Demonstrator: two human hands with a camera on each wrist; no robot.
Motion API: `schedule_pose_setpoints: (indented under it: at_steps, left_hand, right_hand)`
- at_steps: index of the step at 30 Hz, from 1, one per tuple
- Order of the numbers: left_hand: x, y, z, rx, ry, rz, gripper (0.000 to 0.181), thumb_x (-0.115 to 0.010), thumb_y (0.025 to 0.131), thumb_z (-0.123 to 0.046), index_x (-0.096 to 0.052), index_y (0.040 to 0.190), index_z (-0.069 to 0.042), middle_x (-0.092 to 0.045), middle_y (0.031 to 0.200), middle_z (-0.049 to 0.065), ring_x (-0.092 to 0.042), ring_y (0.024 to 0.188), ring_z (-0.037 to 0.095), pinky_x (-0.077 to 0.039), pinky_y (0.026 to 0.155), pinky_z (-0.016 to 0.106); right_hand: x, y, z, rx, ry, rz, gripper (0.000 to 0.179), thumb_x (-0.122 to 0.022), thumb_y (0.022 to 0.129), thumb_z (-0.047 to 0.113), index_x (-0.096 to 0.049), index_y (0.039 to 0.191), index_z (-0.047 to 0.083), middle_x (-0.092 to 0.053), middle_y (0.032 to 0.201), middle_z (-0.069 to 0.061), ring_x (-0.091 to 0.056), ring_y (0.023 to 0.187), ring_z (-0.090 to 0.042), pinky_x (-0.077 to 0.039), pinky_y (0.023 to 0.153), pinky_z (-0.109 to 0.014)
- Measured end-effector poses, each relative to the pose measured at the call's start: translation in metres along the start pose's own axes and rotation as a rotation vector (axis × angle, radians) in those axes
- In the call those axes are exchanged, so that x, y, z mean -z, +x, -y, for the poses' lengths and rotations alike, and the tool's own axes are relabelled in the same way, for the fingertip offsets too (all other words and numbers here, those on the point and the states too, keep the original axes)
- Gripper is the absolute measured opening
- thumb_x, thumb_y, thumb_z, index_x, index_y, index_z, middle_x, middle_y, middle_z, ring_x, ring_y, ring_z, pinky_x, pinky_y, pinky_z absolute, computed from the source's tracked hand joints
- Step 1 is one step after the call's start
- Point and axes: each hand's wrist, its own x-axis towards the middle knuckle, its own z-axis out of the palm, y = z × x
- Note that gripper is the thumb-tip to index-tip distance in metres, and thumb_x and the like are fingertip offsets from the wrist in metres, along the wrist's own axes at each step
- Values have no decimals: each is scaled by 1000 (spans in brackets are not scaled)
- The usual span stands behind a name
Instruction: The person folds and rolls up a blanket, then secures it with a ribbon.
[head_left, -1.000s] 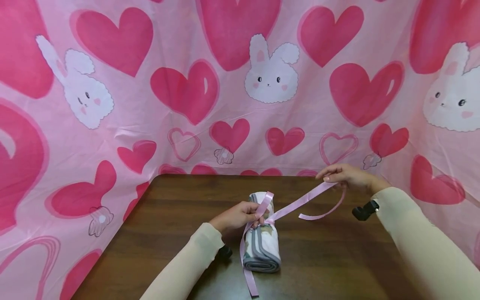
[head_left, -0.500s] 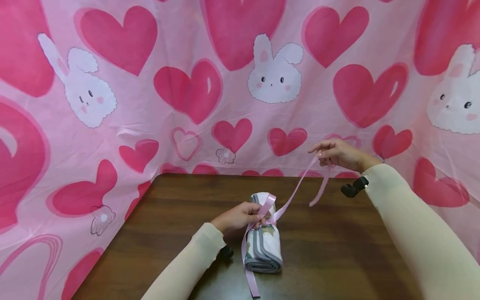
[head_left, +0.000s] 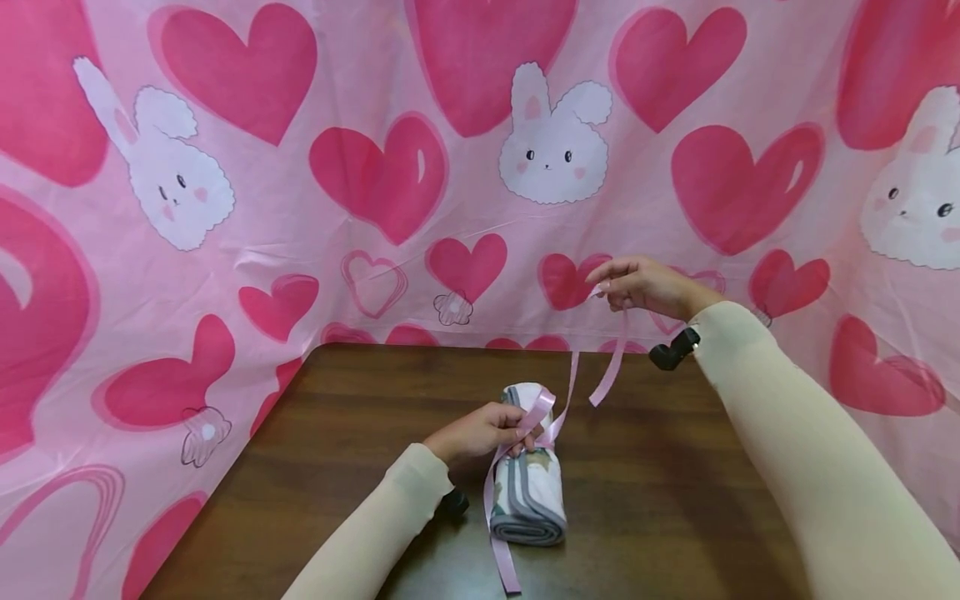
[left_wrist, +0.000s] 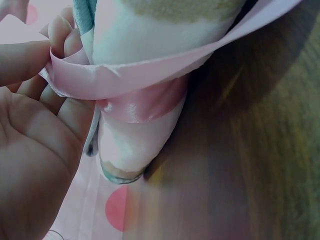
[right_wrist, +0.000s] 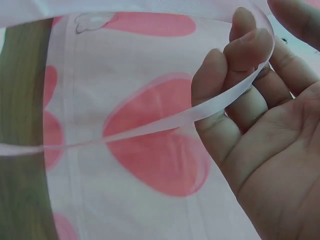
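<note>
A rolled blanket (head_left: 528, 496), white with a grey edge and patches of print, lies on the table with a pink ribbon (head_left: 506, 568) tied round its middle. Over the tie, my left hand (head_left: 480, 432) pinches a ribbon loop (head_left: 542, 405) between thumb and fingers. The left wrist view shows this folded ribbon (left_wrist: 100, 82) above the band round the roll. Raised above the table's far edge, my right hand (head_left: 648, 285) holds the other ribbon length, whose tail (head_left: 613, 371) hangs down. Across the curled right fingers (right_wrist: 210, 75) the ribbon passes in the right wrist view.
The brown wooden table (head_left: 360, 392) extends on both sides of the roll. A pink cloth (head_left: 465, 200) with hearts and rabbits hangs behind and at the sides. Each wrist carries a small black camera mount (head_left: 673, 348).
My right hand has moved up and leftward, bringing the ribbon from a taut slant to a slacker, steeper line. The left hand keeps its hold on the loop by the roll.
</note>
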Motion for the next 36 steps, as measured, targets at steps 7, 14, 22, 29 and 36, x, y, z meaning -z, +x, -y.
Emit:
schedule_pose_setpoints:
  at_steps: [7, 14, 22, 29, 36]
  left_hand:
    - [1, 2, 2, 20, 1, -7, 16, -54, 98, -6, -67, 103, 2, -66, 92, 6, -58, 86, 16, -48, 74, 28]
    - [3, 1, 4, 21, -6, 14, 16, -52, 99, -5, -65, 106, 2, -63, 86, 7, -56, 78, 15, -48, 72, 27]
    - [1, 1, 5, 3, 27, 11, 16, -51, 99, 0, -65, 106, 1, -63, 86, 5, -57, 76, 15, -49, 71, 27]
    - [1, 0, 3, 8, 48, 17, 15, -51, 98, -1, -66, 102, 0, -63, 87, 4, -57, 80, 15, -49, 75, 27]
    - [-2, -3, 0, 83, -81, -4, 17, -52, 99, -3, -65, 107, 4, -63, 89, 7, -55, 77, 17, -48, 71, 26]
  right_hand:
    - [-8, 28, 31, -65, -151, -160, 28, -66, 93, 13, -65, 120, 6, -63, 109, -12, -61, 89, -28, -53, 77, -33]
    - [-22, 66, 65, -114, -283, -250, 37, -70, 91, 24, -61, 123, 7, -56, 118, -15, -60, 99, -32, -52, 87, -35]
    - [-59, 119, 95, -100, -251, -253, 30, -65, 93, 10, -58, 121, 0, -55, 123, -18, -59, 103, -28, -50, 90, -35]
    - [-90, 151, 98, -83, -296, -179, 22, -68, 90, 3, -64, 111, 0, -59, 116, -20, -61, 97, -28, -51, 89, -37]
    - [-79, 138, 56, -258, -548, 61, 25, -65, 92, 7, -64, 116, 2, -63, 113, -18, -61, 104, -37, -50, 89, -43]
